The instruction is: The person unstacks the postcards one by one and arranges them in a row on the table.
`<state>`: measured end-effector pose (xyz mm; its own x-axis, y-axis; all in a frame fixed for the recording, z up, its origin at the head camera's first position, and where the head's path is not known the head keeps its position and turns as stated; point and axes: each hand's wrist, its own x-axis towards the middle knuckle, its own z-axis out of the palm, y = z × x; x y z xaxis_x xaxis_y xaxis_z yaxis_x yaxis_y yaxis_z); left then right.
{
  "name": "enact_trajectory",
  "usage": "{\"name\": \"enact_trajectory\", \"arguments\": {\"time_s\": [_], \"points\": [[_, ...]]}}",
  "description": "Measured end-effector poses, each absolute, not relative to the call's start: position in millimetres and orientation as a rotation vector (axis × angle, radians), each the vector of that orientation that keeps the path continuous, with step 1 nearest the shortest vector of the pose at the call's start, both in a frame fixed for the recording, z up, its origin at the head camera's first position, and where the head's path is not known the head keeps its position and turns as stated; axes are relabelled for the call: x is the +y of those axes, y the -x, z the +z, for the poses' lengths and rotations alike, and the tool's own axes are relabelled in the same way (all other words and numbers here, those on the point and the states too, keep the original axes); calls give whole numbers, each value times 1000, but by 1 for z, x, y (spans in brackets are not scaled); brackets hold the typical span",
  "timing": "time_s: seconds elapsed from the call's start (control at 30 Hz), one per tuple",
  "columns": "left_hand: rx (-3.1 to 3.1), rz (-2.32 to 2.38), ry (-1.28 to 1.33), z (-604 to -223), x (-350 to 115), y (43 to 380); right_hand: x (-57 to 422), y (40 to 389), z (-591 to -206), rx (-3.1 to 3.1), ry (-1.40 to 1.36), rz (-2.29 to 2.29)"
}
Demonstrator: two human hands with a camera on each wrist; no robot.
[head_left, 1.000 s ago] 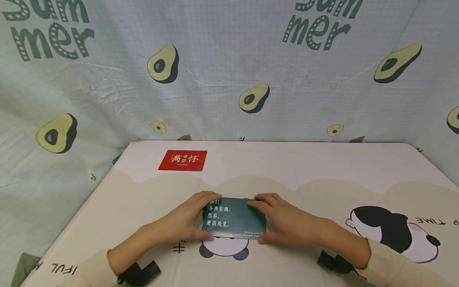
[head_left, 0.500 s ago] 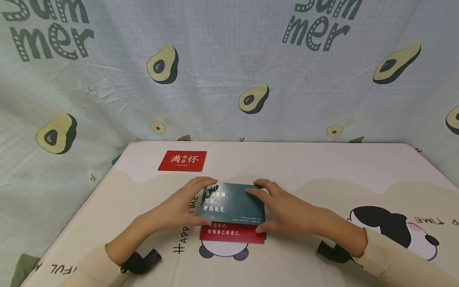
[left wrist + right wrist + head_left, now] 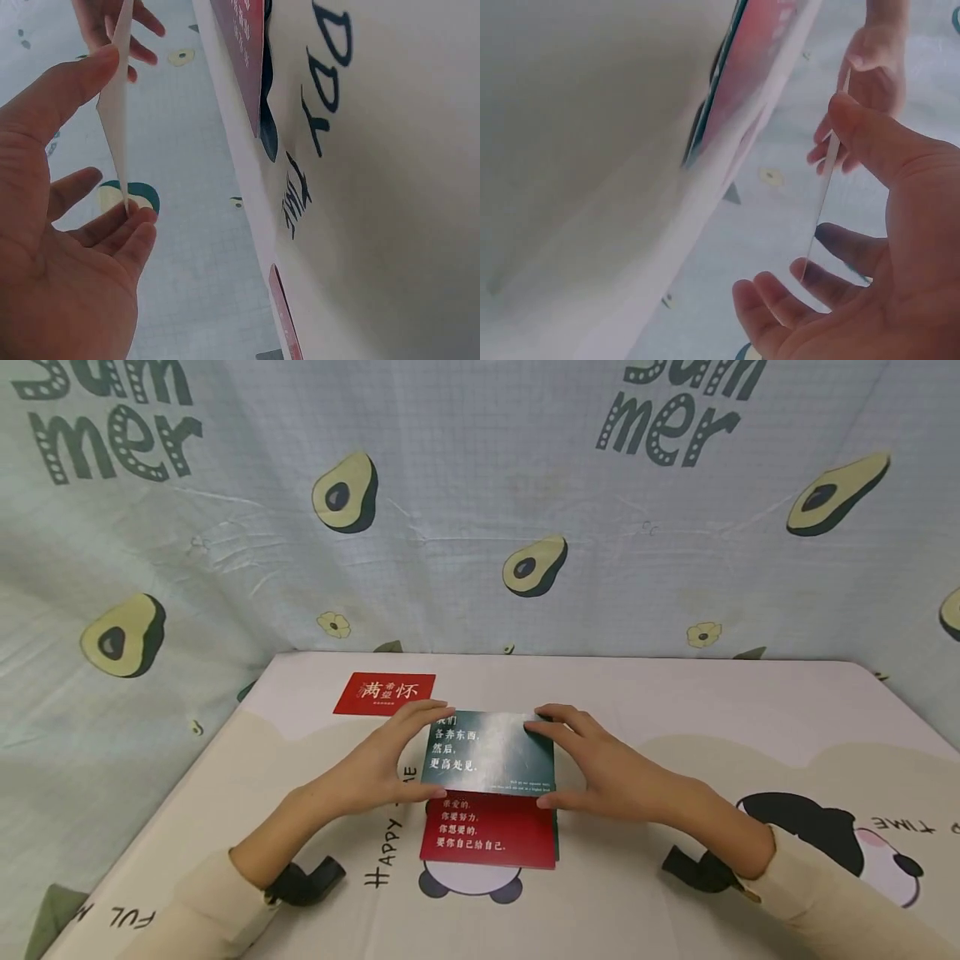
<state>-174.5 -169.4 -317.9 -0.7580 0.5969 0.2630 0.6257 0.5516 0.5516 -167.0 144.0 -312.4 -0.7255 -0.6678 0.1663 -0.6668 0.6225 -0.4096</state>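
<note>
A dark green card [image 3: 491,756] with white Chinese lettering is held level between both hands, raised off the table. My left hand [image 3: 386,764] grips its left side, thumb at the near edge and fingers at the far edge. The right hand [image 3: 603,768] holds the right side the same way, its index finger lying on the card's face. In both wrist views the card shows edge-on as a thin pale sheet [image 3: 116,112]. Below and nearer lies a red card [image 3: 487,839] with white lettering, on top of a green one whose edge [image 3: 696,131] peeks out.
Another red card [image 3: 367,693] with large white characters lies at the back left of the table, close behind the left hand. The table cover [image 3: 637,893] has printed cartoon animals and words. A curtain [image 3: 450,485] with avocado prints hangs behind the table's far edge.
Both hands have lifted the green card up and away from the body. The red card beneath it, hidden a second ago, now shows. The red card at the back has stayed put.
</note>
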Motion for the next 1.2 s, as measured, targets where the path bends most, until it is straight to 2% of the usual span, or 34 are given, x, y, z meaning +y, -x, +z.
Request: {"name": "enact_trajectory", "arguments": {"time_s": [0.8,1.2], "points": [[-2712,-924,912,-318,-175,209,139,220,-319,2857,1288,-716],[-2858,-868,806,-319,-172,240,135,250,-320,2811,1220,-707]]}}
